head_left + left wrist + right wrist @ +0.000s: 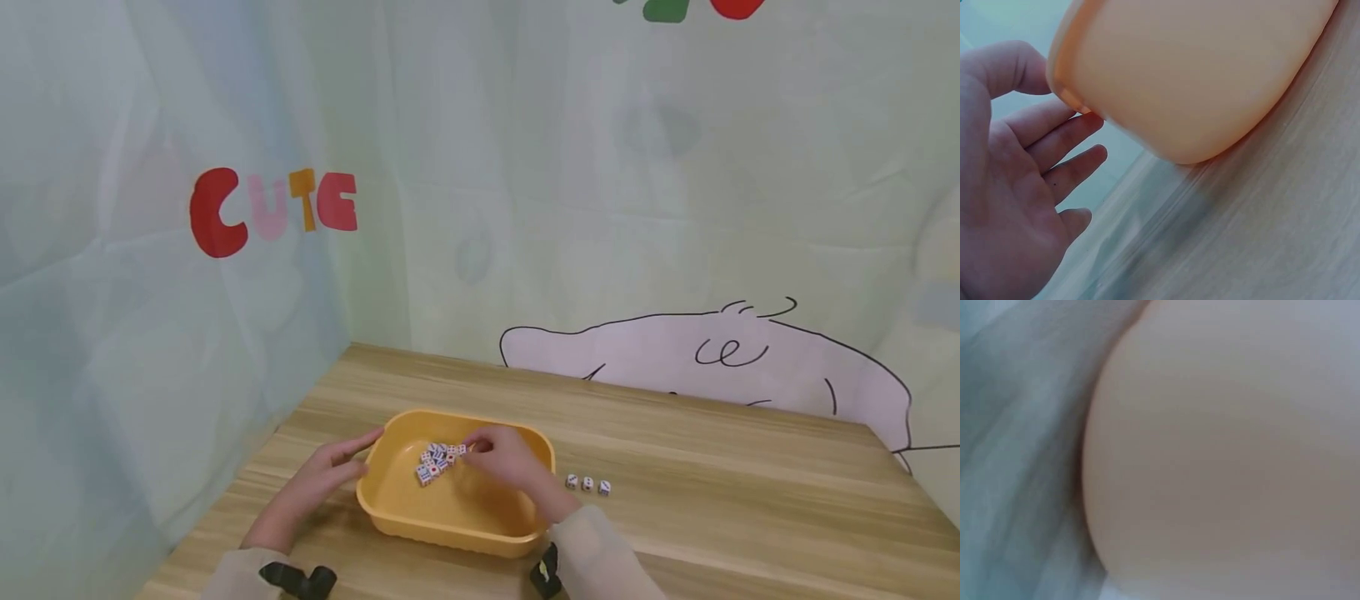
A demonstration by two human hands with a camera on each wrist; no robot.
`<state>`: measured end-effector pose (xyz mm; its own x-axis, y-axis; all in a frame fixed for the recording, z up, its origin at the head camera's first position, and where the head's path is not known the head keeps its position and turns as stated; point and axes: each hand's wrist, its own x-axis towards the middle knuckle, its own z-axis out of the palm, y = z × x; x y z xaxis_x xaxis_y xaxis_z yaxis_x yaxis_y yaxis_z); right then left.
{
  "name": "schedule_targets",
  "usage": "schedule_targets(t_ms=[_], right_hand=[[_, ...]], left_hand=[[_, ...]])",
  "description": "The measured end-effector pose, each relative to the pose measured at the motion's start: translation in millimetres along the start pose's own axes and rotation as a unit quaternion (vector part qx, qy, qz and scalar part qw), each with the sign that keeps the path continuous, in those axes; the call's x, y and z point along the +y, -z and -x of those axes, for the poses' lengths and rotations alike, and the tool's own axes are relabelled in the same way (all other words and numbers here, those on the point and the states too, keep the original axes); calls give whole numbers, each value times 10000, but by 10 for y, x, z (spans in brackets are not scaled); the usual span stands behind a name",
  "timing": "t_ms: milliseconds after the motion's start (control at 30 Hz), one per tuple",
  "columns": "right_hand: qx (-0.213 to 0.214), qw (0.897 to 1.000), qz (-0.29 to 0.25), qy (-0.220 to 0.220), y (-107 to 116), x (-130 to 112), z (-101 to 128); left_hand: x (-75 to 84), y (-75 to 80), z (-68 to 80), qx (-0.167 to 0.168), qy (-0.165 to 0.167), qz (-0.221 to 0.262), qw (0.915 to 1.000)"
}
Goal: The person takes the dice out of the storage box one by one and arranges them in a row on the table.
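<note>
A yellow plastic basin (450, 531) stands on the wooden table, with a cluster of small white dice (431, 463) on its floor. My left hand (318, 479) is at the basin's left side, its fairly straight fingers touching the rim; the left wrist view shows the thumb (1032, 69) against the rim too. Inside the basin, my right hand (506, 456) pinches a die at the right edge of the cluster, its fingertips partly hiding it. Three dice (588, 483) lie in a row on the table, just right of the basin. The right wrist view shows the basin's outer wall (1222, 456), not the hand.
The wooden table (720, 492) extends to the right of the basin. A pale curtain with coloured letters (219, 212) hangs along the left and back edges. A black-outlined drawing (675, 350) is on the back curtain.
</note>
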<state>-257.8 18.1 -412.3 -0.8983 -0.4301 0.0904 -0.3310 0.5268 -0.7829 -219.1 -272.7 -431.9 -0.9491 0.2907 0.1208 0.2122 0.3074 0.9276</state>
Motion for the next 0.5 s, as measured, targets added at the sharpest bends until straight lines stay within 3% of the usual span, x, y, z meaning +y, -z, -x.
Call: schedule_targets(t_ms=[500], right_hand=[[196,9990,-390,66,299,4,198]], left_hand=[[-14,1,-3,-20,-3,76,10000]])
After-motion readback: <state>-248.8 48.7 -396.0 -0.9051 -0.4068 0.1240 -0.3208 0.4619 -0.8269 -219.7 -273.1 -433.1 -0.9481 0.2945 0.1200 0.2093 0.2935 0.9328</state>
